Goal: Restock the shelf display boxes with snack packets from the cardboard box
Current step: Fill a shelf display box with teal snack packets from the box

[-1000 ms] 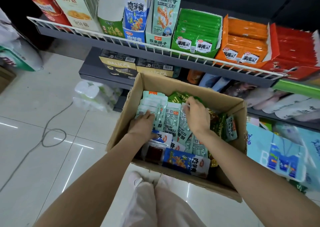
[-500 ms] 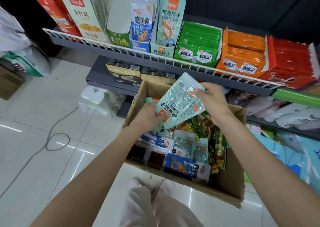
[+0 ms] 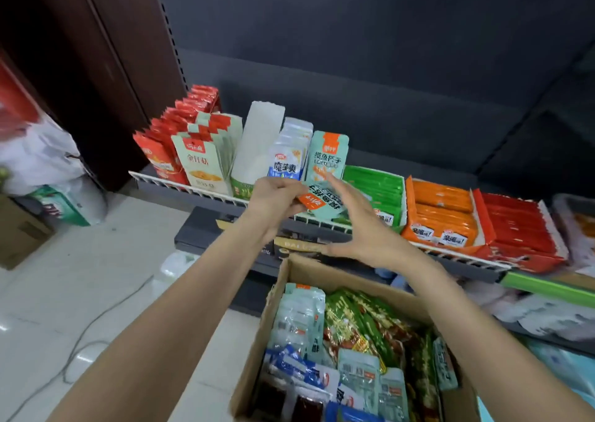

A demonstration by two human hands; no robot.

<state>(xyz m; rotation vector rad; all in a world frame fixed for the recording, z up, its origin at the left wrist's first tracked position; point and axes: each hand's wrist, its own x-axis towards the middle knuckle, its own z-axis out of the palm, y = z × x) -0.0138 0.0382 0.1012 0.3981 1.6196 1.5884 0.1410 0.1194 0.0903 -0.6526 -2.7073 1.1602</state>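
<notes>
Gripping a few teal snack packets (image 3: 322, 203) by their orange end, the left hand (image 3: 277, 200) holds them just in front of the matching upright packets in the display box (image 3: 326, 159) on the shelf (image 3: 463, 259), while the right hand (image 3: 363, 228) hovers beside them, fingers spread and holding nothing. The bunch lies tilted, long axis slanting down to the right, print upside down (orange end lower left). I would turn it upright, square its edges with both hands, then slide it in behind the front packet; the cardboard box (image 3: 309, 273) sits below.
</notes>
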